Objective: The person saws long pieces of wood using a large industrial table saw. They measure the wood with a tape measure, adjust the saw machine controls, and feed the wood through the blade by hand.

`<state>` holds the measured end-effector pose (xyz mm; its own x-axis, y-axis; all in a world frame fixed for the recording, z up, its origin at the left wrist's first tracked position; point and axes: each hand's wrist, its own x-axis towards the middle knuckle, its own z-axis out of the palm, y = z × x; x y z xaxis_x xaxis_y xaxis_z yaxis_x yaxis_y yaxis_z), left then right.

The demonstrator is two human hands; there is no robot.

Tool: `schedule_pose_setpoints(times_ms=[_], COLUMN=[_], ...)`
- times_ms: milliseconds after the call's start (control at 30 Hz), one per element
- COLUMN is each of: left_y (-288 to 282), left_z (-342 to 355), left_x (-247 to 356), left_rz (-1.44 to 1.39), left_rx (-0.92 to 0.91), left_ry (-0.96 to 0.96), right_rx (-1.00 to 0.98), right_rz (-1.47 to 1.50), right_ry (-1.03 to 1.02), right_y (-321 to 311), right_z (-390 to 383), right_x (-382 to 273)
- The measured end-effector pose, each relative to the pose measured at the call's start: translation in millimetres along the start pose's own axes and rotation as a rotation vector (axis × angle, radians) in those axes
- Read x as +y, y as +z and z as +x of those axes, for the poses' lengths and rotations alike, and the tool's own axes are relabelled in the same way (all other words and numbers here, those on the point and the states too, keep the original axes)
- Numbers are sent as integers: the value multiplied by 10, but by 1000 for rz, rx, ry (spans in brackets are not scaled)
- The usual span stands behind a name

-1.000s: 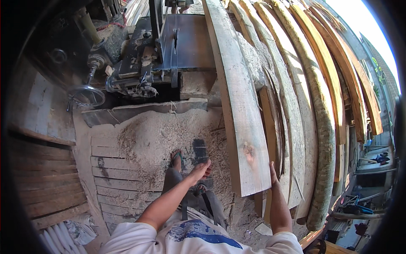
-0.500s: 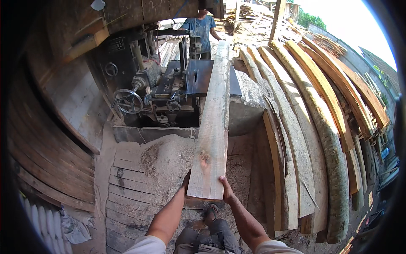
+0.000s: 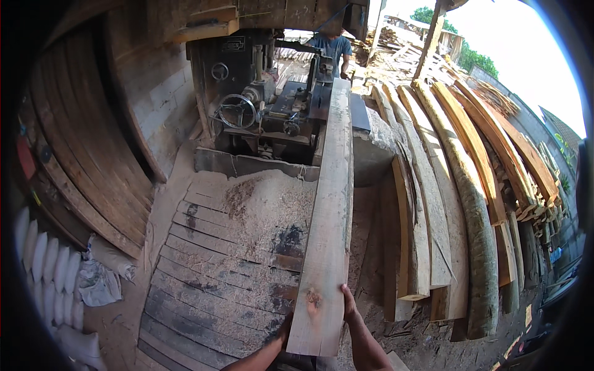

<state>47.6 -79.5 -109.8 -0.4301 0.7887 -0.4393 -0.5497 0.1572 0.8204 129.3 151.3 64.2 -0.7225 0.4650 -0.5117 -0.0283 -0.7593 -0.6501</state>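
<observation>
A long pale sawn board (image 3: 327,210) with a knot near its close end runs up from my hands to the table (image 3: 359,114) of a dark metal band-saw machine (image 3: 204,62) with handwheels. My left hand (image 3: 283,328) grips the board's left edge near the close end, its fingertips partly hidden behind the wood. My right hand (image 3: 350,304) holds the right edge, thumb along the side and fingers hidden beneath.
A co-worker (image 3: 334,49) in a blue shirt stands beyond the machine. Rough planks and logs (image 3: 470,247) lie to the right, a sawdust pile (image 3: 266,198) on the slatted floor, upright boards (image 3: 86,161) and white sacks (image 3: 52,266) to the left.
My left hand has closed on the board, which swung leftward from beside the lumber to line up with the machine. The board now sits lower in my view; my view has tilted up.
</observation>
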Motion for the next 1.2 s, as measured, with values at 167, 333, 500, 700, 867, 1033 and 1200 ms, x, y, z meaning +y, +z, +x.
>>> schedule_pose_setpoints(times_ms=[167, 333, 500, 700, 867, 1033, 1200], left_y=[-82, -299, -296, -346, -277, -406, -600], left_z=[-1383, -2597, -3925, -4565, -4698, -4386, -4004], left_x=[-326, 18, 2, -780, -651, -543, -559], left_rz=[63, -567, -355, -143, -514, -409, -522], left_rx=[-67, -143, 36, -2, 114, 145, 124], left_ry=[-74, -252, -339, -204, -338, -326, -311], right_rx=[35, 45, 35, 90, -21, 46, -32], right_rz=[24, -86, -62, -54, -15, -119, -115], right_ry=[-11, -83, -59, -42, 70, -28, -37], right_y=[-264, -33, 152, -62, -231, 130, 292], right_z=[-1000, -1673, -2580, -3253, -3118, -2950, -2626], right_x=[988, 1813, 2544, 2993, 3153, 2854, 2636])
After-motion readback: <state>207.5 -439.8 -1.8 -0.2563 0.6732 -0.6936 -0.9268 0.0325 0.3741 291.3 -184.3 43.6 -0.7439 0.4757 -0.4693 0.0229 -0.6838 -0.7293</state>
